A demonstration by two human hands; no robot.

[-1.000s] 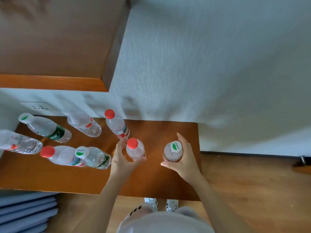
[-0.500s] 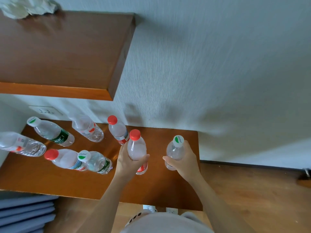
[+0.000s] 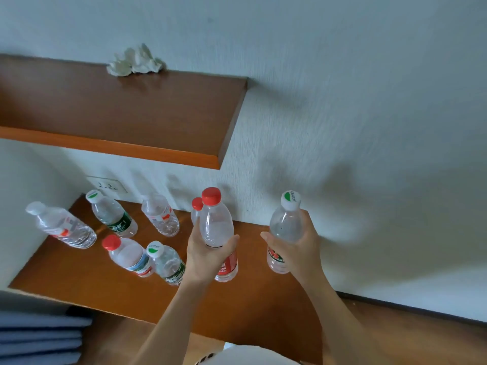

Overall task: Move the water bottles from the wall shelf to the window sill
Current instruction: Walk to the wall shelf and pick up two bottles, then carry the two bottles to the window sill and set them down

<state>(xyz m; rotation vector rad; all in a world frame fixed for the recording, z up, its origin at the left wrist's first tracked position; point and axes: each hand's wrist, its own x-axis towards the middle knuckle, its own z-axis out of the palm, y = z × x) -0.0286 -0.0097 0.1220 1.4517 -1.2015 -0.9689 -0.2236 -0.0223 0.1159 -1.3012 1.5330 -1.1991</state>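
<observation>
My left hand (image 3: 208, 255) grips a clear red-capped bottle (image 3: 216, 225) around its middle and holds it above the lower wooden shelf (image 3: 87, 280). A clear bottle with a white and green cap (image 3: 286, 227) is in my right hand (image 3: 300, 248), also lifted off the shelf. Several other water bottles still stand on the shelf: a white-capped one (image 3: 62, 226) at the far left, a green-labelled one (image 3: 112, 214), one near the wall (image 3: 160, 216), a red-capped one (image 3: 126, 255), a green-capped one (image 3: 167, 262), and another red cap (image 3: 197, 204) partly hidden behind my held bottle. No window sill is in view.
An upper wooden shelf (image 3: 131, 119) juts from the wall above the left half, with a crumpled white paper (image 3: 135, 61) on it. A wall socket (image 3: 106, 185) sits behind the bottles. Folded blue fabric (image 3: 39, 338) lies below left. Wooden floor shows at the right.
Both hands closed on their bottles and lifted them off the shelf, rising higher. The camera view tilted upward, showing the upper shelf's top.
</observation>
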